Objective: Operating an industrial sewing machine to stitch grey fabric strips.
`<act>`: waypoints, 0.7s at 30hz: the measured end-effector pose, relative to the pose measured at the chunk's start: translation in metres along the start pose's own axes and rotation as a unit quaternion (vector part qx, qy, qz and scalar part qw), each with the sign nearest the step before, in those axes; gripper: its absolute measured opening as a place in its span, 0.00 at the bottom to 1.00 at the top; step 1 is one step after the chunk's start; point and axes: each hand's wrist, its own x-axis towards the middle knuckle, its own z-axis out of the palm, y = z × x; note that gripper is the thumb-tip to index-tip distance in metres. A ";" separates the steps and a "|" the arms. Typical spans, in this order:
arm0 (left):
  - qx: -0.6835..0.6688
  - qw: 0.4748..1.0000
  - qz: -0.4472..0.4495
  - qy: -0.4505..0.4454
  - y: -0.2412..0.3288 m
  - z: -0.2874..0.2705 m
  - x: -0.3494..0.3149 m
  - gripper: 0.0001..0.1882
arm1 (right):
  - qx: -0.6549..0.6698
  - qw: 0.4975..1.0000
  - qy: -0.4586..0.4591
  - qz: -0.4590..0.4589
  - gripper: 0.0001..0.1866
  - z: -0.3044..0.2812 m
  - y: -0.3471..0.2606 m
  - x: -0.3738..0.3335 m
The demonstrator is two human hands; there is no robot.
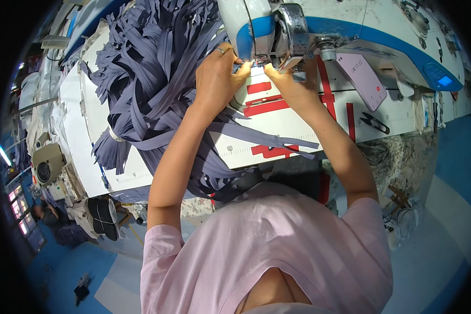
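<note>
Both my hands are at the needle of a white and blue sewing machine point(336, 26). My left hand point(214, 81) is left of the presser foot, its thumb and forefinger pinched together. My right hand point(294, 88) mirrors it on the right, partly under the machine head, thumb pressed close to the needle. What the fingertips hold is too small to make out. A large heap of grey-purple zipper strips point(154, 68) lies beside my left hand. One loose strip point(261, 137) stretches rightward beneath my wrists, its end split in two.
Right of my right hand lie a pink phone point(362, 81) and black thread snips point(375, 123). Red tape point(267, 108) marks the white table point(235, 152), whose front edge runs before my body. At far left a person point(49, 214) sits in the background.
</note>
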 end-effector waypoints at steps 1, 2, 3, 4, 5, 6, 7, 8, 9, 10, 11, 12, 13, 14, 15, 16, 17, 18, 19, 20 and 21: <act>-0.001 1.000 0.002 -0.002 -0.001 0.001 0.000 0.10 | 0.000 1.000 0.002 -0.004 0.20 0.000 0.001 0.000; -0.002 1.000 0.002 -0.003 -0.002 0.001 0.000 0.10 | 0.000 1.000 0.004 -0.007 0.20 0.000 0.002 0.000; -0.011 1.000 -0.008 -0.017 -0.002 0.001 0.001 0.10 | -0.001 1.000 0.004 -0.006 0.20 0.000 0.004 -0.001; -0.020 0.999 -0.018 -0.030 -0.002 0.002 0.001 0.09 | -0.049 0.999 -0.013 -0.015 0.23 0.000 0.007 -0.003; -0.020 0.999 -0.018 -0.031 -0.004 0.003 0.001 0.09 | -0.096 0.995 -0.031 -0.025 0.27 0.000 0.007 -0.004; -0.029 0.999 -0.012 -0.023 -0.005 0.004 0.001 0.09 | -0.096 0.995 -0.031 -0.024 0.27 0.000 0.007 -0.005; -0.037 0.999 -0.007 -0.015 -0.006 0.005 0.001 0.09 | -0.094 0.995 -0.033 -0.019 0.28 0.000 0.007 -0.006; -0.038 0.999 -0.007 -0.017 -0.007 0.006 0.001 0.09 | -0.090 0.995 -0.035 -0.014 0.28 0.001 0.007 -0.007; -0.033 0.999 0.001 -0.010 -0.008 0.007 0.001 0.09 | -0.091 0.995 -0.036 -0.013 0.28 0.001 0.007 -0.007; -0.028 1.000 0.010 -0.002 -0.008 0.008 0.001 0.09 | -0.122 0.991 -0.046 -0.028 0.30 0.000 0.008 -0.005; -0.029 1.000 0.009 -0.004 -0.008 0.007 0.001 0.09 | -0.153 0.986 -0.056 -0.043 0.31 -0.001 0.009 -0.004; -0.031 0.999 0.010 0.003 -0.007 0.006 0.003 0.09 | -0.153 0.986 -0.058 -0.042 0.31 -0.002 0.008 -0.003; -0.033 0.999 0.012 0.010 -0.007 0.006 0.004 0.09 | -0.131 0.987 -0.095 -0.004 0.32 -0.003 0.007 -0.001; -0.034 0.999 0.012 0.009 -0.008 0.007 0.004 0.09 | -0.110 0.985 -0.130 0.032 0.33 -0.004 0.007 0.000; -0.034 0.999 0.019 0.013 -0.010 0.008 0.005 0.10 | -0.111 0.985 -0.130 0.034 0.33 -0.002 0.009 -0.001; -0.035 0.999 0.027 0.016 -0.011 0.008 0.005 0.10 | -0.136 0.985 -0.109 0.019 0.33 0.002 0.011 -0.004; -0.035 0.999 0.027 0.016 -0.011 0.009 0.006 0.10 | -0.160 0.983 -0.087 0.004 0.33 0.004 0.011 -0.004; -0.041 0.999 0.015 0.008 -0.011 0.010 0.005 0.10 | -0.160 0.983 -0.087 0.004 0.33 0.005 0.012 -0.003; -0.047 0.999 0.004 0.000 -0.011 0.011 0.005 0.10 | -0.138 0.989 -0.047 -0.021 0.27 0.005 0.012 -0.002; -0.047 0.999 0.004 0.000 -0.011 0.012 0.004 0.10 | -0.115 0.992 -0.007 -0.047 0.21 0.005 0.011 -0.001; -0.044 0.999 0.016 0.008 -0.010 0.012 0.004 0.10 | -0.115 0.992 -0.007 -0.046 0.21 0.004 0.011 -0.002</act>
